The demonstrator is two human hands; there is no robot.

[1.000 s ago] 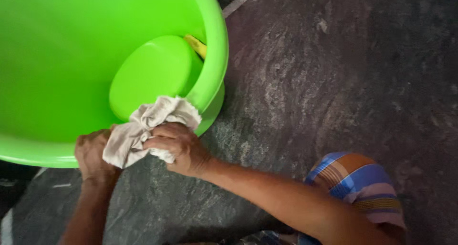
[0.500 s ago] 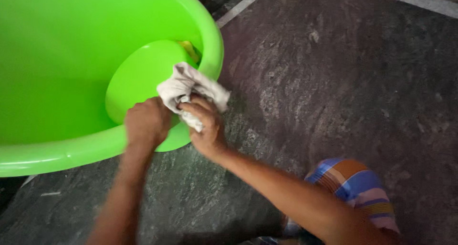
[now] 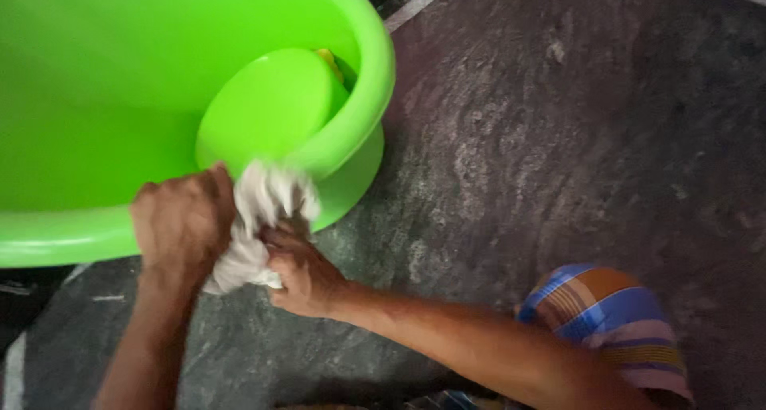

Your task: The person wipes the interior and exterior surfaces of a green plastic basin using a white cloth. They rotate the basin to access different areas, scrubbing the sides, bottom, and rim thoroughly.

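Head view, looking down: both hands are closed on one whitish cloth [image 3: 259, 226] at the near rim of a large bright green plastic tub [image 3: 104, 99]. Left hand [image 3: 182, 226] sits at the left of the cloth, knuckles up, fingers curled tight around the bunched fabric; its grip is narrow and holds the cloth. Right hand [image 3: 302, 273] sits just below and to the right, fingers wrapped around the lower part of the same cloth, grip likewise closed on it. The two hands are just beside one another with the cloth bunched between them. The upper part of the cloth fans out loose above the hands and lies against the tub rim; the lower part shows as a compact wad between the fists.

Inside the tub, a smaller green bowl-shaped vessel [image 3: 271, 107] rests against the right wall. A small yellow item [image 3: 329, 57] shows at its top edge; its kind cannot be told. The tub stands on a dark grey stone floor [image 3: 574, 155] with pale mottled marks. A striped garment [image 3: 614, 322] in blue, orange and pink shows at lower right, beside the right forearm.
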